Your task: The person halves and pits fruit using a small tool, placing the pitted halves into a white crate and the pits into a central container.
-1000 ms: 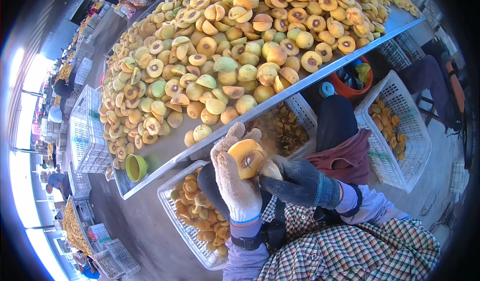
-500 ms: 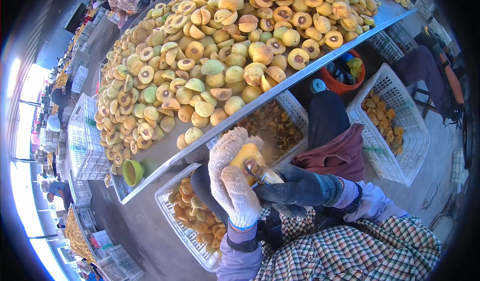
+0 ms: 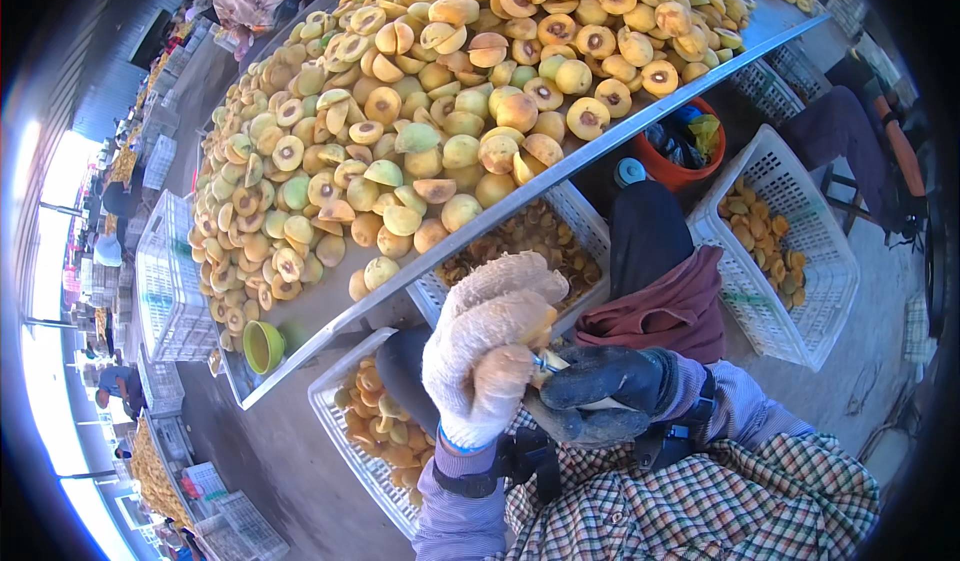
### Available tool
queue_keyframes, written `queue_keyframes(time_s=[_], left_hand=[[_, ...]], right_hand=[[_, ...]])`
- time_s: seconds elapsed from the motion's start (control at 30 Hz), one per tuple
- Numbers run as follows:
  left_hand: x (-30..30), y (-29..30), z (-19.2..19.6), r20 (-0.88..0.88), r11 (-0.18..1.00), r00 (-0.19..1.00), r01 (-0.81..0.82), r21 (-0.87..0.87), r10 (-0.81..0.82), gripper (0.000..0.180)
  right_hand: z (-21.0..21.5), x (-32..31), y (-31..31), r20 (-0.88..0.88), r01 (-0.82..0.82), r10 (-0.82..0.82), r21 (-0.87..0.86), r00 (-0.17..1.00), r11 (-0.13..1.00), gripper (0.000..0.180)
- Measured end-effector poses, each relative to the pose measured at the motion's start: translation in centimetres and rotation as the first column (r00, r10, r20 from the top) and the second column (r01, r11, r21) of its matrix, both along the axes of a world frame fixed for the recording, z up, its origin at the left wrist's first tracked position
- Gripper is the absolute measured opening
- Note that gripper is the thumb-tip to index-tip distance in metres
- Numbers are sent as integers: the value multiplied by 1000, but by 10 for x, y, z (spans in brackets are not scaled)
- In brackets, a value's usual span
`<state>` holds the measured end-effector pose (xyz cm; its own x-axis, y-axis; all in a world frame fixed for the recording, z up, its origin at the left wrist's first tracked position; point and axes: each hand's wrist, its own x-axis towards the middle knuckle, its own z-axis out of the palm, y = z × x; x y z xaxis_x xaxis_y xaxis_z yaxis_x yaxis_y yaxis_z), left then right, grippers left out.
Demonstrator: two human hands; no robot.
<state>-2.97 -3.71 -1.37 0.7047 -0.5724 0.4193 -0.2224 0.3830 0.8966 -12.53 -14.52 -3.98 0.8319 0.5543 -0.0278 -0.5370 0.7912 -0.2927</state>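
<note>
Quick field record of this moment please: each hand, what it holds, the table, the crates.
left hand: in a pale knit glove, closed around a yellow fruit, mostly hidden
right hand: in a dark glove, gripping a small blade set against the fruit
table: metal top, piled with halved yellow fruit
green cup: near the table's left corner
white crates: one below the hands, one to the right, both holding fruit pieces
red bucket: under the table edge
</note>
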Motion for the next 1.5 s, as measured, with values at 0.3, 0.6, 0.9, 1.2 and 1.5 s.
queue_keyframes(time_s=[0.3, 0.6, 0.9, 1.2, 1.5], left_hand=[[-7, -3, -6, -633, 975, 742, 144, -171, -220, 50], [42, 80, -36, -284, 771, 719, -567, 288, 635, 36], [114, 100, -65, 541, 338, 751, -656, 675, 379, 25], [221, 74, -126, 526, -63, 845, -533, 844, -97, 46], [212, 91, -104, 3, 548, 935, -211, 809, 355, 50]], right_hand=[[-23, -26, 3, -457, 43, 241, 528, 857, 848, 34], [-6, -8, -21, -218, 238, -227, 22, 949, 971, 29], [-11, 29, -14, -133, -75, 3, -540, 991, 838, 35], [-27, 21, -14, -90, 12, -57, -440, 994, 898, 36], [-4, 34, -18, -52, -28, -5, -600, 999, 799, 39]])
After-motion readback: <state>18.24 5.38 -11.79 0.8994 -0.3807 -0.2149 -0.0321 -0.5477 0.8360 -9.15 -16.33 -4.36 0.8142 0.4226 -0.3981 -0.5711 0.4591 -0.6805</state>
